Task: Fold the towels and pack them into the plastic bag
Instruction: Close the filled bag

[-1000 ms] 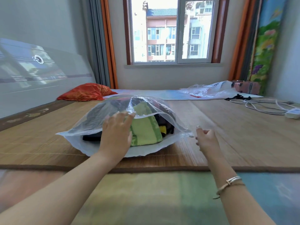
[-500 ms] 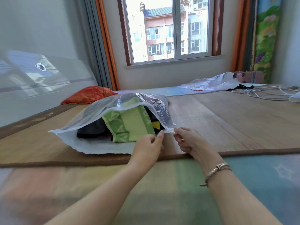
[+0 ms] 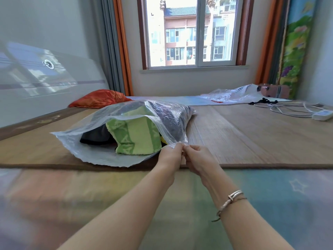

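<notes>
A clear plastic bag (image 3: 86, 152) lies on the bamboo mat (image 3: 252, 138), its mouth facing me. Inside sits a folded green patterned towel (image 3: 137, 139), with a dark towel (image 3: 97, 136) to its left and a bit of yellow cloth (image 3: 163, 140) at its right. More dark cloth shows through the bag's right side. My left hand (image 3: 170, 156) and my right hand (image 3: 196, 159) meet at the right corner of the bag's mouth. Both pinch the upper edge of the plastic there, fingertips close together.
An orange pillow (image 3: 100, 99) lies at the back left by the headboard (image 3: 36, 73). A second plastic bag (image 3: 232, 94), a white cable (image 3: 288, 109) and a remote (image 3: 322, 115) sit at the back right. A colourful sheet (image 3: 270, 195) covers the bed near me.
My left hand left the top of the bag and came to its right corner. My right hand closed in on the same corner, and both now pinch the plastic edge.
</notes>
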